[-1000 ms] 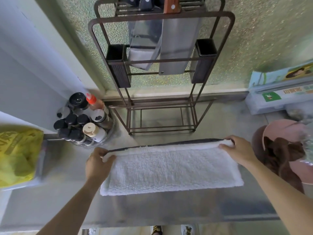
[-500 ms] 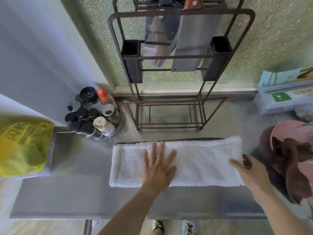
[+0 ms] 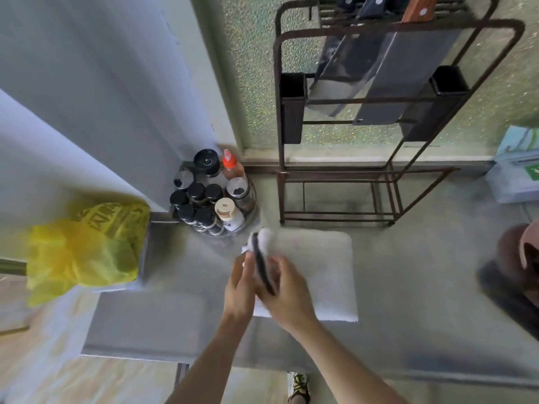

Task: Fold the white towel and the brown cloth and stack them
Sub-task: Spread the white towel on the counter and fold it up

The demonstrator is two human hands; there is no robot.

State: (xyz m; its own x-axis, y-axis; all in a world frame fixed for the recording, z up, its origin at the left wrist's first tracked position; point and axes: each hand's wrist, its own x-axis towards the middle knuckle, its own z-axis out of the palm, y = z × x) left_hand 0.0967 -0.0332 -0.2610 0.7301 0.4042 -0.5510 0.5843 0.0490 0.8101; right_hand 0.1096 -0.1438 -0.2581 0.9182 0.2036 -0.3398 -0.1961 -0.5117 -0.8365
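Both hands [image 3: 262, 279] pinching white towel's [image 3: 318, 272] left end, upturned

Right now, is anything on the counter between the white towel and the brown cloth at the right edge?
Nothing visible: bare counter lies between the white towel and the brown cloth. Both hands grip the towel's left end.

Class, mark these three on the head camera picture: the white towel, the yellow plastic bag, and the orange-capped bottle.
white towel [image 3: 318, 266], head view, flat folded top surface.
yellow plastic bag [image 3: 84, 249], head view, middle of the crumpled body.
orange-capped bottle [image 3: 229, 162], head view, on its orange cap.
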